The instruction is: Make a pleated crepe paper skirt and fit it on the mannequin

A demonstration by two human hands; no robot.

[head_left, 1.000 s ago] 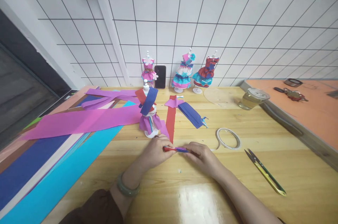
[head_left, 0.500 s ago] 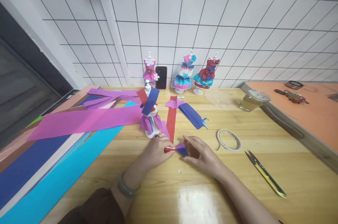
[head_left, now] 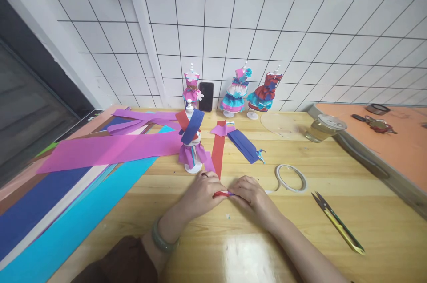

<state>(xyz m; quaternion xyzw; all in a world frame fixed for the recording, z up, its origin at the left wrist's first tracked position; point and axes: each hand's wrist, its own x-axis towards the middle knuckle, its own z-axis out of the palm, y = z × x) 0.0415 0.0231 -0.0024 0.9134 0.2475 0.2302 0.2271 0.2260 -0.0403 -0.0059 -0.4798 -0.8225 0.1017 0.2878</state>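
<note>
Left hand point(head_left: 206, 193) pinched one end of a small folded paper point(head_left: 221, 193), red and purple, between thumb and fingers. The right hand point(head_left: 253, 196) closed its fingertips on the other end, so the paper lay between both hands, just above the table point(head_left: 196, 247). A bracelet point(head_left: 160, 237) circled the left wrist.

Just beyond the left hand stood a small dress stand point(head_left: 192, 140) with crossed red and blue bands on top and a purple skirt. Beside it, a red strip point(head_left: 218, 149) ran away from the hands, a pink piece point(head_left: 223, 130) across its far end. Folded blue paper point(head_left: 242, 146) lay to the right of the strip.

Near the right hand was a tape roll point(head_left: 304, 183), and farther right lay yellow and green snips point(head_left: 336, 225). A lidded cup point(head_left: 322, 129) stood near the orange surface point(head_left: 400, 158), which held keys point(head_left: 380, 126).

On the left, a wide pink strip point(head_left: 110, 149) crossed blue and white ones. Against the tiled wall point(head_left: 220, 38), a phone point(head_left: 206, 97) leaned among three dressed stands point(head_left: 235, 94).
</note>
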